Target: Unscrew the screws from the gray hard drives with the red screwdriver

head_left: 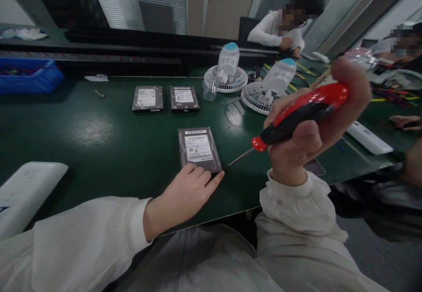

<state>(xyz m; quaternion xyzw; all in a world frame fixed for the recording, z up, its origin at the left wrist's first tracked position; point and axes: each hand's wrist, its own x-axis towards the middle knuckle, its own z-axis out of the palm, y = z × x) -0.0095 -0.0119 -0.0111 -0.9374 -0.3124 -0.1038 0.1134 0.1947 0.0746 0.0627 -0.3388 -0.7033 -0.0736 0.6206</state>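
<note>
A drive (pixel 198 147) is being steadied flat on the green table (pixel 125 160) by the left hand (pixel 184 195), not far from the near edge. The fingers of that hand are being laid, slightly bent, over the drive's near end, one being stretched to its near right corner; the thumb is being hidden, so whether the drive is being gripped cannot be told. A red and black screwdriver (pixel 298 112) is being held by the right hand (pixel 306 136), closed around the handle. The shaft is being slanted down to the left, its tip being pointed just beside that same corner; whether the table is being touched by it cannot be told.

Farther off, a second drive (pixel 147 98) and a third drive (pixel 184 98) are being supported side by side by the table. To their right, a clear cup (pixel 210 90), a left fan (pixel 230 57) and a right fan (pixel 278 77) are being seen. At the far left, wires are being held by a blue bin (pixel 49 77).
</note>
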